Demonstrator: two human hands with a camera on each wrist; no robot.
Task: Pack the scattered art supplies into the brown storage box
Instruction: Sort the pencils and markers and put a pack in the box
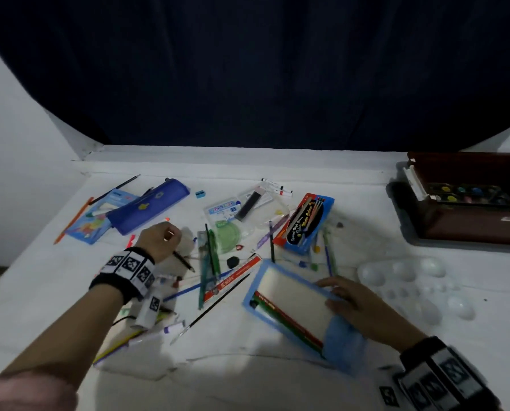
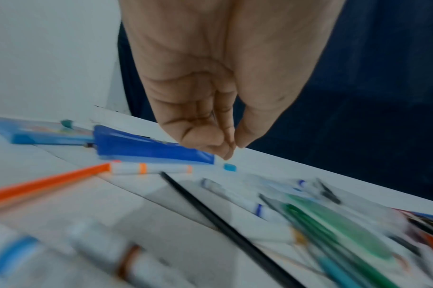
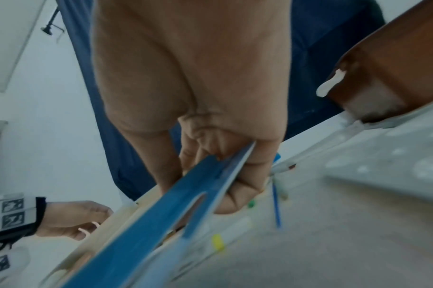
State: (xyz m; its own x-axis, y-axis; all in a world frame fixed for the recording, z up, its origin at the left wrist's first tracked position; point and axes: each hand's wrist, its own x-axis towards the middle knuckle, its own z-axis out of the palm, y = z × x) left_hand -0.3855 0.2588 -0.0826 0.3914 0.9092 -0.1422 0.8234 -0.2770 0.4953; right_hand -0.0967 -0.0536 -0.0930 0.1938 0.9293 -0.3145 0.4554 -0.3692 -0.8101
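My right hand [image 1: 336, 292] grips the right rim of an open blue pencil box [image 1: 258, 280] with a pale inside and red and green pencils along its near side. In the right wrist view the thumb lies on top and the fingers [image 3: 242, 193] curl under the blue cardboard edge [image 3: 161, 214]. My left hand [image 1: 158, 238] hovers over the scattered pens, fingers and thumb drawn close [image 2: 232, 150] with nothing between them. A black pencil [image 1: 184, 261] [image 2: 210, 212] lies just under it. The brown storage box [image 1: 470, 221] [image 3: 395, 68] stands at the far right with a paint set inside.
A white mixing palette [image 1: 410, 289] lies between my right hand and the brown box. A blue pencil case [image 1: 148, 209], a red and blue pencil pack [image 1: 304, 223], a green protractor [image 1: 227, 232], rulers, markers and an orange pencil [image 2: 47, 185] litter the white table. A dark curtain hangs behind.
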